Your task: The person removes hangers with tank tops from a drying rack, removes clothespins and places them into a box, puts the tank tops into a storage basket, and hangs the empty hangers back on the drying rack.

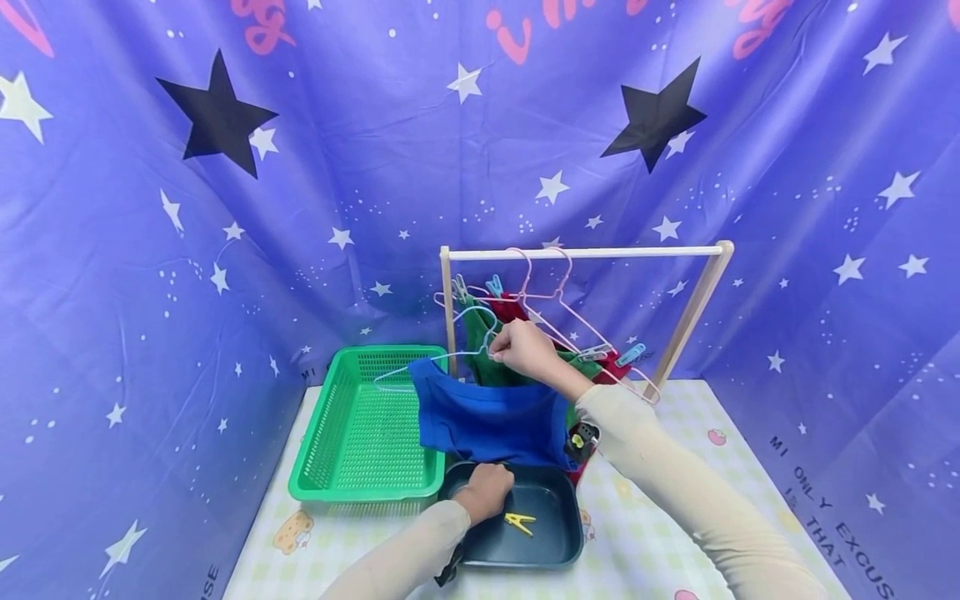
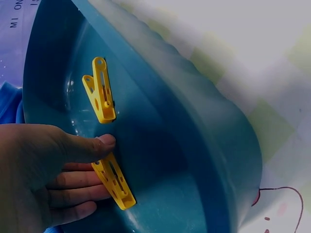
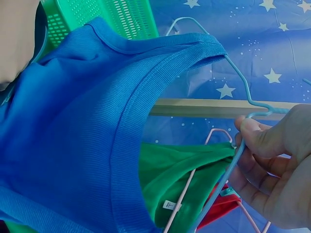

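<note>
My right hand (image 1: 525, 348) pinches a light blue hanger (image 3: 241, 80) just below its hook. From that hanger droops a blue tank top (image 1: 491, 421), its straps over the hanger's arms. My left hand (image 1: 486, 492) reaches into a dark teal basin (image 1: 551, 546). There, in the left wrist view, its thumb and fingers pinch one yellow clothespin (image 2: 115, 182) by the end. A second yellow clothespin (image 2: 100, 92) lies loose on the basin floor, a little apart from the thumb.
A wooden rack with a white rod (image 1: 622, 252) stands behind. Pink hangers (image 1: 585, 321) on it carry a green garment (image 3: 167, 167) and a red garment (image 3: 221, 211), with clothespins (image 1: 632, 355) clipped on. A green basket (image 1: 375, 425) sits left on the checked tablecloth (image 1: 258, 508).
</note>
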`<state>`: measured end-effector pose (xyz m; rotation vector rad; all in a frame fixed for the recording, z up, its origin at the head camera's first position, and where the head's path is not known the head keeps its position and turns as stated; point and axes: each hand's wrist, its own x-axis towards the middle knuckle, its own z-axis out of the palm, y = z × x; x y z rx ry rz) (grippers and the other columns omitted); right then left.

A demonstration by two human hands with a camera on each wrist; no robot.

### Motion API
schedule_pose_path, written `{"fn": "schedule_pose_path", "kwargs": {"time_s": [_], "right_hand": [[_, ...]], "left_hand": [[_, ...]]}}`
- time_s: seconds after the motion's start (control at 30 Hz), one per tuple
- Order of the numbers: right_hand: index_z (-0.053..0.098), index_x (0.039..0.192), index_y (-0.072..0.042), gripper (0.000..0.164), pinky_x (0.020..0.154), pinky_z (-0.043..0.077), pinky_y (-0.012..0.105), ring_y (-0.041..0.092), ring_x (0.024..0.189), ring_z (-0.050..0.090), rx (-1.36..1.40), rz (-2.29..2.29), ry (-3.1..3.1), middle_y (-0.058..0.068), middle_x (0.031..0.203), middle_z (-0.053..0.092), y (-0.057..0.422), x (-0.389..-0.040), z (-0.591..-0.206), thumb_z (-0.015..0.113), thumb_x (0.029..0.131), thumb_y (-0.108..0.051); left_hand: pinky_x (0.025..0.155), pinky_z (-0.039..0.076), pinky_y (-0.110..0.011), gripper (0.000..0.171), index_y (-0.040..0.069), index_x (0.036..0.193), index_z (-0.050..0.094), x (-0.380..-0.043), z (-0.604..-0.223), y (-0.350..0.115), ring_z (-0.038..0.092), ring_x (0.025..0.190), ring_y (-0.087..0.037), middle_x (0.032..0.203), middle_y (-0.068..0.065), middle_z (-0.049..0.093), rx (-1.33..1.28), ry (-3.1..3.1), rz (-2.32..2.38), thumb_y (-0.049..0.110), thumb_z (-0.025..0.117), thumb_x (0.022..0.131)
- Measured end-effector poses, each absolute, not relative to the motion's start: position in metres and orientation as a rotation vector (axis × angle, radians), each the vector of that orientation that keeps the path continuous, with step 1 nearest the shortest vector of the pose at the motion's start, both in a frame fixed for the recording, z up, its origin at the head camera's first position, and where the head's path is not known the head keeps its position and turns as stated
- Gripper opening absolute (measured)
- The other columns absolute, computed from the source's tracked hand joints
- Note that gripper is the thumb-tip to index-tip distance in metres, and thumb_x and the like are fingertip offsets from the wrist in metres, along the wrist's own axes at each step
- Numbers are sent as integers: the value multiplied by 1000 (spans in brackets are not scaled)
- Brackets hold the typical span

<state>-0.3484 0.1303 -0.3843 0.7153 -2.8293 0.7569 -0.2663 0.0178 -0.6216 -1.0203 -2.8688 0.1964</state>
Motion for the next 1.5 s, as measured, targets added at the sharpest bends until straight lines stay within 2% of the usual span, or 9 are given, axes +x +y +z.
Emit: {"fn": "schedule_pose_path", "kwargs": {"time_s": [0.57,0.8,1.1,1.33,1.5], "right_hand": [[83,84,-10,9,72,59,36,19,83,73,772,744,-2795,3,87,80,126,-351,-388,75,86,-6],[83,85,-10,9,74,59,38,20,85,73,739,758,-2817,3,89,80,124,-348,-386,75,86,-6],[83,86,-12,9,77,59,39,20,88,73,710,778,-2840,3,90,80,125,-346,-385,76,88,-7],[83,88,-11,8,72,59,37,21,85,73,703,796,-2830,4,91,80,129,-341,-384,76,88,-8],[83,90,-8,7,76,59,38,22,87,73,684,806,-2828,6,93,80,136,-340,-383,76,88,-7]], "left_hand": [[61,54,-25,14,20,74,70,-257,-616,17,65,69,-9,73,6,68,-955,-2942,230,14,79,83],[57,53,-25,19,19,69,66,-252,-609,13,63,63,-9,68,5,66,-966,-2965,187,14,78,83],[50,48,-25,27,17,68,62,-252,-566,1,59,55,-9,59,5,58,-1043,-2827,-172,25,79,88],[61,55,-23,10,18,87,76,-259,-507,-15,68,69,-7,78,6,72,-994,-2571,-442,24,73,94],[62,55,-23,8,18,86,78,-270,-480,-33,68,69,-7,80,7,74,-889,-2298,-610,22,74,92]]}}
